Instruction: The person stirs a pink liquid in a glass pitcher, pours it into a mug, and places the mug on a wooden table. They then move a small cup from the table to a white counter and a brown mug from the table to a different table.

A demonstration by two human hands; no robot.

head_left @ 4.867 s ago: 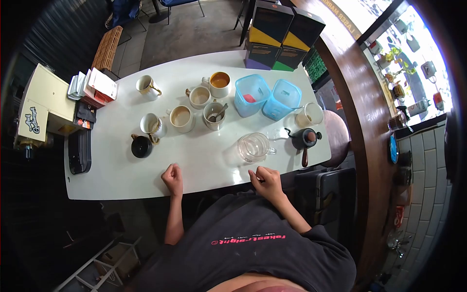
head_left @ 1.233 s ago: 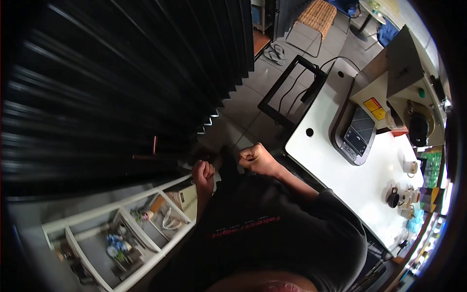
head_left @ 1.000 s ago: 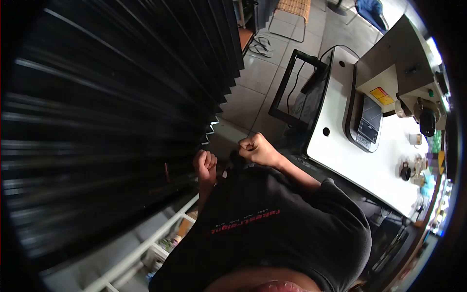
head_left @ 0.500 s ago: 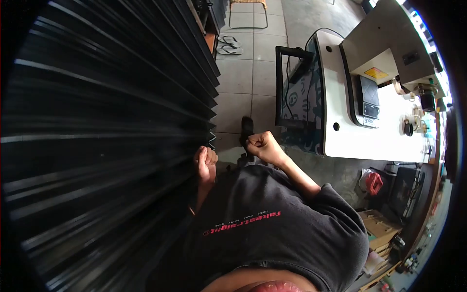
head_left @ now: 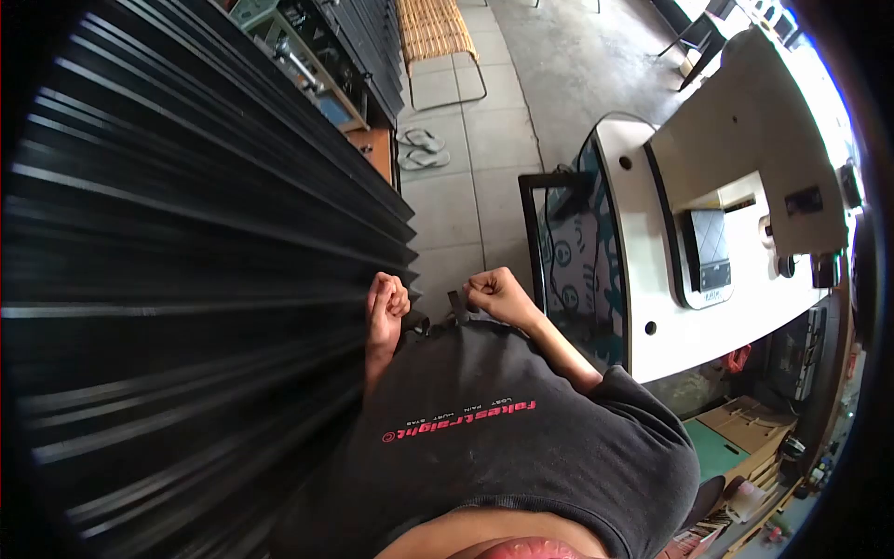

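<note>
My right hand (head_left: 505,298) is curled closed in front of my waist, and a dark strap (head_left: 455,304) shows right at its fingers. My left hand (head_left: 387,300) is a fist too, held a little to the left beside the pleated black shutter (head_left: 233,270). I cannot tell what, if anything, is inside the left fist. Both hands are just beyond the hem of my dark T-shirt (head_left: 503,391), which bears red lettering.
To the right stands a white counter (head_left: 656,293) carrying a machine (head_left: 754,121) and a black scale (head_left: 710,247). A dark-framed panel (head_left: 532,224) juts from its side. Ahead on the tiles are grey flip-flops (head_left: 424,149) and a woven bench (head_left: 435,28).
The flip-flops, bench and counter have shifted lower in view, and more floor shows ahead. My hands stay closed; the right has dropped slightly and the left has risen a little.
</note>
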